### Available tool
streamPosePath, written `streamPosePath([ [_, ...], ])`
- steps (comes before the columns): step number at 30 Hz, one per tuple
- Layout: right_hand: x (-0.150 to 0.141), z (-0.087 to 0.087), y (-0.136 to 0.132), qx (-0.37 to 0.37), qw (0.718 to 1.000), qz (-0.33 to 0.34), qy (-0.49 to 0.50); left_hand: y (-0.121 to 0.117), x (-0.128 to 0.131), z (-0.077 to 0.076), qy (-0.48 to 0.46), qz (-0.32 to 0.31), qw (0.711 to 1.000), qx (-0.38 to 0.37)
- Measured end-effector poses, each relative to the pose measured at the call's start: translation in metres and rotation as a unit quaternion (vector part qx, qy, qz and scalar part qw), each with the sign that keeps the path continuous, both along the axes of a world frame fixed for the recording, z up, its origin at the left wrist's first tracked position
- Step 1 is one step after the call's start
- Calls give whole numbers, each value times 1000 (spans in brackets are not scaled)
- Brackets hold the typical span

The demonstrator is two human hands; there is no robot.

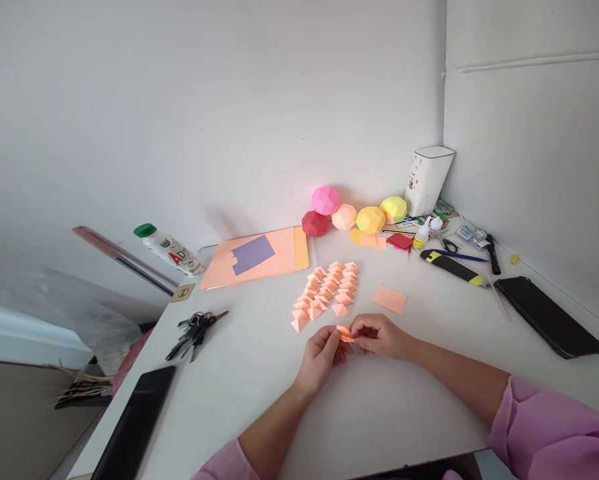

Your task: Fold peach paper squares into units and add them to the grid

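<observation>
A small piece of peach paper, partly folded, is held low over the white table between my two hands. My left hand grips its left side, thumb on top. At its right edge my right hand pinches with thumb and fingertips. Beyond my hands stand rows of small folded peach paper pieces with pointed shapes. One flat peach paper rectangle lies right of those rows, just past my right hand. My fingers hide part of the held paper.
Faceted paper balls line the wall. Peach sheets carry a purple piece. At left are keys, a bottle and a black object. At right lie a box cutter, scissors and a dark phone.
</observation>
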State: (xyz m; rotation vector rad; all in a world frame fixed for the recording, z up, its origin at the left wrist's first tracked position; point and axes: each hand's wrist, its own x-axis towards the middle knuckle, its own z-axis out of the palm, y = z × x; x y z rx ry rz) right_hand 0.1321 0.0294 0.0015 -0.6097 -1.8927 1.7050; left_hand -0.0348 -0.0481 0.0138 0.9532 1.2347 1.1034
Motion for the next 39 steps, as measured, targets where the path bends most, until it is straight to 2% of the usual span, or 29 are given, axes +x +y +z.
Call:
streamPosePath([
  [5,-2,3,-1,26,1000,0,9,-2,-1,1,-7,1,1000,2],
  [12,-1,-2,0,38,999,-10,3,-1,-1,-2,-7,6,1000,-18],
  [17,0,-1,-1,5,1000,-21,-18,-2,1,-4,12,-16,1000,-12],
  [25,1,4,-2,-88,995,-19,-50,-5,0,-4,81,-81,992,59],
  [32,-1,1,-1,-106,994,-25,-25,-8,-1,-10,134,-90,982,96],
  [39,1,1,1,-105,994,-23,-36,-6,-1,-6,63,-79,993,67],
])
